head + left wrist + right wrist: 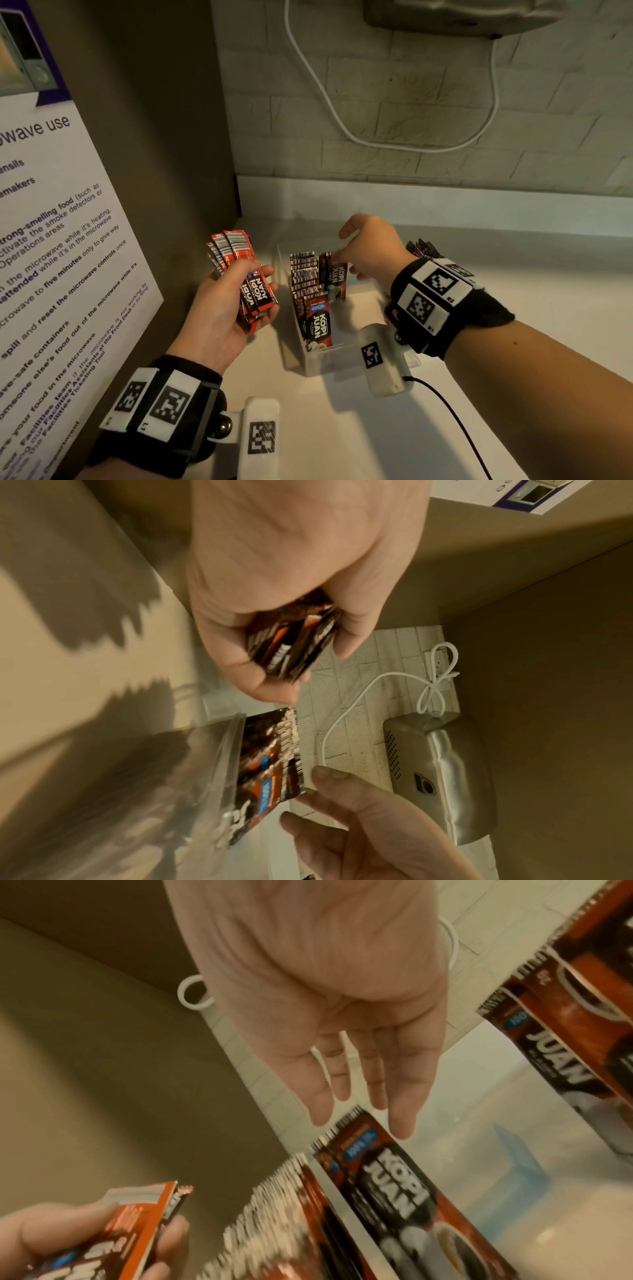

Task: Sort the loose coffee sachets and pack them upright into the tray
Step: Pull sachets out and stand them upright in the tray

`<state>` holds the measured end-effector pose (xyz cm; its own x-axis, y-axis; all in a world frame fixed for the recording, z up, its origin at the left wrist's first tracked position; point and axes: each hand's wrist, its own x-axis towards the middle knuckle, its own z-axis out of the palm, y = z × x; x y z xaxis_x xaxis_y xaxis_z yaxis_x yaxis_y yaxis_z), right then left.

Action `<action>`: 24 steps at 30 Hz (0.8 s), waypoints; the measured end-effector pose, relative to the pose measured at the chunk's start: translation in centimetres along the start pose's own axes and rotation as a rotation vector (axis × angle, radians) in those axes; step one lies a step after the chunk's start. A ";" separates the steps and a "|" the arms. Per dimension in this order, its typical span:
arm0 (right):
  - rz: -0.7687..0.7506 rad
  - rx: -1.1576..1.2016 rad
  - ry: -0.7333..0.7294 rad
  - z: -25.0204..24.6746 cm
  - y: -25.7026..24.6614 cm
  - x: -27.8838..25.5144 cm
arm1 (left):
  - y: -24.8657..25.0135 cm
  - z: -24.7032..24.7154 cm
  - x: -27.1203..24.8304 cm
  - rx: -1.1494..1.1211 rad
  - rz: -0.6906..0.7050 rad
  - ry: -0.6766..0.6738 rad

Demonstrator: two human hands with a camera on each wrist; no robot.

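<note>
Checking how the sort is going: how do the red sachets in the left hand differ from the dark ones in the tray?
The red sachets are slim sticks, fanned in the left hand; the dark sachets are wider packets, standing packed in the clear tray. Both read Kopi Juan.

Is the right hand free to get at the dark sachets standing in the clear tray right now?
Probably yes. The right hand hangs open over the tray, fingers straight and holding nothing, just above the standing sachets. The tray top is uncovered; the left hand grips its red bundle off to the side.
</note>
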<state>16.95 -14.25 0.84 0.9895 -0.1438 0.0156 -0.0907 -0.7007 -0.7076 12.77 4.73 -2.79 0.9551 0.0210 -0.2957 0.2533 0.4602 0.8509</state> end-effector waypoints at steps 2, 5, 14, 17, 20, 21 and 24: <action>-0.039 0.057 0.082 -0.8 -0.5 -0.2 | 0.3 0.1 -0.1 -0.013 0.010 -0.023; -0.127 0.267 0.166 -1.7 -2.0 -1.4 | 0.8 0.5 -0.7 -0.012 0.035 -0.109; -0.149 0.455 -0.206 -0.4 -5.1 -4.8 | 0.6 2.3 -2.3 0.142 0.118 -0.329; -0.102 0.517 -0.190 -0.7 -4.7 -4.8 | 0.8 2.2 -2.5 0.106 0.087 -0.324; -0.081 0.625 -0.176 -1.4 -4.3 -4.7 | 0.9 1.9 -2.3 0.098 0.056 -0.290; -0.084 0.646 -0.174 -1.7 -4.2 -4.6 | 0.8 1.8 -2.2 0.094 0.044 -0.280; -0.096 0.694 -0.187 -2.3 -3.9 -4.5 | 0.7 1.8 -1.9 0.055 0.002 -0.254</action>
<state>12.59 -12.44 5.14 0.9978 0.0618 0.0225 0.0280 -0.0906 -0.9955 11.38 3.41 -0.82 0.9619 -0.2048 -0.1813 0.2526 0.4116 0.8757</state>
